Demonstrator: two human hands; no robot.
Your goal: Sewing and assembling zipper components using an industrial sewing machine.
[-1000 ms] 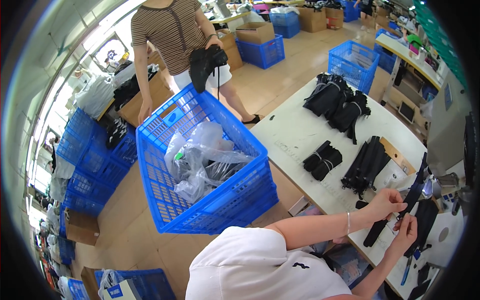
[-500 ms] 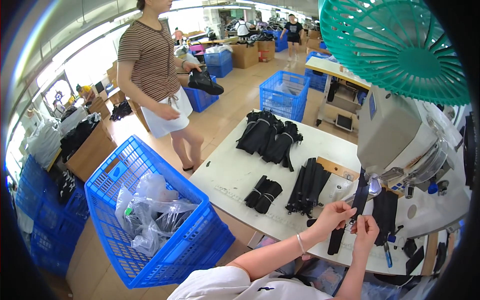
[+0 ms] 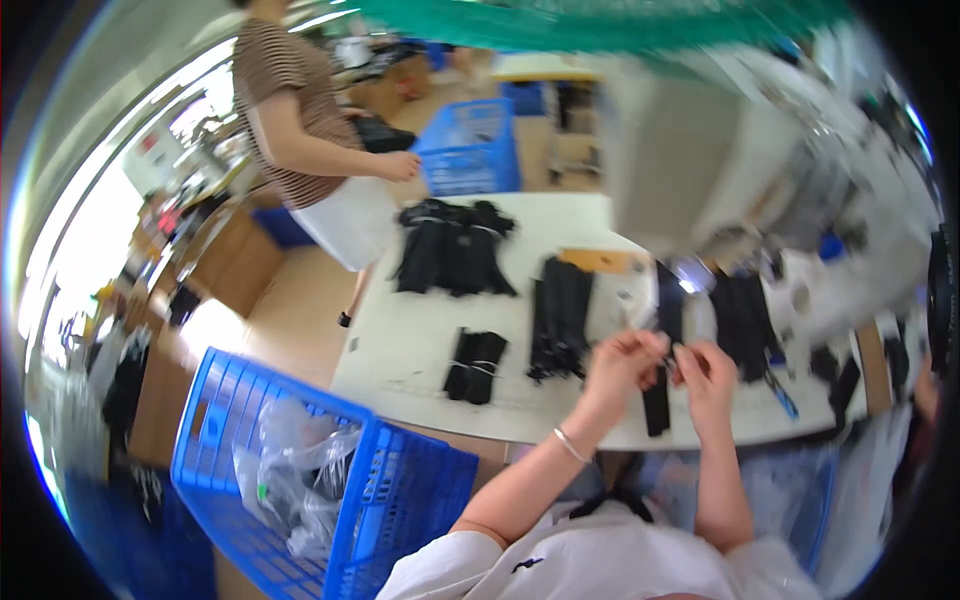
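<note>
Both of my hands pinch a long black strip of fabric (image 3: pixel 660 395) over the near edge of the white worktable (image 3: pixel 400 350). My left hand (image 3: pixel 622 362), with a thin bracelet on its wrist, grips the strip's left side. My right hand (image 3: pixel 706 372) grips it from the right, fingers closed. The strip hangs down past the table edge. The picture is blurred by head motion.
Bundles of black strips (image 3: pixel 452 246) (image 3: pixel 560 315) (image 3: pixel 476 365) lie on the table. A grey sewing machine (image 3: pixel 700 140) stands behind my hands. A blue crate (image 3: pixel 400 500) with clear plastic bags sits at my left. A person in a striped top (image 3: pixel 290 110) stands beyond the table near another blue crate (image 3: pixel 470 145).
My view has swung right and down toward the table. The blue crate slid to the lower left of the picture. My hands stay closed on the black strip.
</note>
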